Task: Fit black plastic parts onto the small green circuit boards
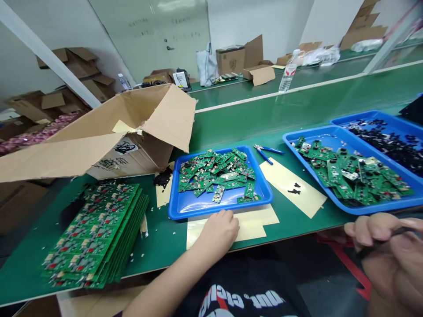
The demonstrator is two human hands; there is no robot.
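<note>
My left hand [220, 231] rests palm down with curled fingers on pale yellow sheets [254, 222] at the bench's front edge. Whatever may lie under its fingers is hidden. Just beyond it stands a blue tray [194, 210] heaped with small green circuit boards [218, 174]. At the far right, close to the camera, my right hand [393, 251] pinches a thin black strip [383, 243] between thumb and fingers. A second blue tray [360, 210] of circuit boards sits behind that hand.
Stacked circuit board panels [95, 233] and an open cardboard box [142, 149] occupy the left. Blue-handled cutters [266, 152] lie between the trays, near a yellow sheet [294, 187] with black scraps. A third tray [373, 115] holds black parts. A water bottle [290, 72] stands behind.
</note>
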